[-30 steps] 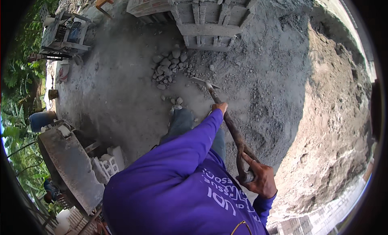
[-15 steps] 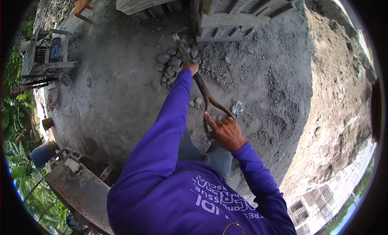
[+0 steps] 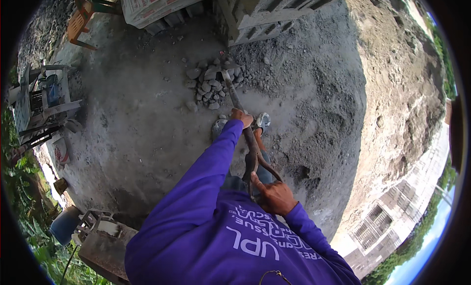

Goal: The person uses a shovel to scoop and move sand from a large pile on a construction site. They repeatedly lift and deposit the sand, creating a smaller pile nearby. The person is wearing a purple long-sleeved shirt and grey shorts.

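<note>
I hold a rusty long-handled shovel [image 3: 249, 143] with both hands. My left hand [image 3: 241, 116], at the end of a purple sleeve, grips the shaft low down. My right hand [image 3: 276, 197] grips the forked handle at the top, close to my chest. The shovel's blade [image 3: 226, 72] rests in a small heap of grey stones [image 3: 208, 86] on the dusty concrete ground. My two shoes [image 3: 262, 121] stand just behind the heap.
Stacked grey concrete blocks [image 3: 267, 13] and a pile of sacks [image 3: 157, 5] stand beyond the stones. A large mound of grey sand [image 3: 314, 103] lies to the right. A metal frame with containers [image 3: 41, 96] and a blue barrel [image 3: 64, 223] are on the left.
The shovel has been pulled back toward me, the blade dropping from the foot of the block stack onto the stone heap. My right hand came in close to my chest.
</note>
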The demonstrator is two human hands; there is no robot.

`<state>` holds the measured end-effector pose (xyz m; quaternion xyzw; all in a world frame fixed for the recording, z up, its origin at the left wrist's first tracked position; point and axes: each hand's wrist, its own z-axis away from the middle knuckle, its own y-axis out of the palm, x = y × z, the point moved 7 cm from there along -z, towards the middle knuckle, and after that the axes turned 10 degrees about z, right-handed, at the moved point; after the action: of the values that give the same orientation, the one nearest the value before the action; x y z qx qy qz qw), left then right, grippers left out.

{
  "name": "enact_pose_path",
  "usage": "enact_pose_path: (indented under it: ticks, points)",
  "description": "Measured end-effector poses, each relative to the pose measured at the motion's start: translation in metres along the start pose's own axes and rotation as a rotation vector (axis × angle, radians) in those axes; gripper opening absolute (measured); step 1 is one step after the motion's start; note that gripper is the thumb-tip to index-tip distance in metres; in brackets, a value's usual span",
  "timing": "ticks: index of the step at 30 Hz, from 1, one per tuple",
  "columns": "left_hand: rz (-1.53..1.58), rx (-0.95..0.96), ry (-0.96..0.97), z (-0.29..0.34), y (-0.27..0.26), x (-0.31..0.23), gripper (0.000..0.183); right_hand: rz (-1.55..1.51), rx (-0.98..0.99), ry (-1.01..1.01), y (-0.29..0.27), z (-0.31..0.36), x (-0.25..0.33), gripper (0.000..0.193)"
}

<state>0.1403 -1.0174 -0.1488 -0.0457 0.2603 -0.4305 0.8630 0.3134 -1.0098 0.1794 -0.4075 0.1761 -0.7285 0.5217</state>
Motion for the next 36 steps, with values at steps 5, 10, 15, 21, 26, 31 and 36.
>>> enact_pose_path:
  ticks: [5, 10, 15, 21, 26, 31, 36]
  points:
    - [0.067, 0.007, 0.118, 0.034, 0.003, -0.01, 0.065, -0.004, -0.157, 0.038, -0.013, 0.032, 0.007, 0.09]
    - [0.031, -0.069, 0.161, -0.006, -0.007, -0.051, 0.061, 0.028, -0.191, 0.008, -0.013, -0.002, -0.026, 0.089]
    - [-0.156, 0.164, 0.051, -0.058, -0.001, -0.048, 0.059, -0.027, -0.139, 0.003, -0.006, -0.043, -0.042, 0.09]
    - [-0.156, 0.141, -0.023, 0.007, 0.068, -0.013, 0.063, -0.141, -0.02, -0.008, -0.019, 0.046, -0.051, 0.091]
    - [-0.089, 0.34, 0.026, 0.078, 0.125, -0.07, 0.072, -0.189, -0.269, 0.144, -0.073, 0.116, -0.078, 0.093]
    - [0.001, 0.244, 0.122, 0.07, 0.162, -0.124, 0.064, -0.082, -0.249, 0.171, -0.057, 0.114, -0.104, 0.095]
    - [-0.107, 0.247, 0.224, -0.001, 0.18, -0.175, 0.066, -0.105, -0.386, 0.254, -0.008, 0.031, -0.153, 0.095]
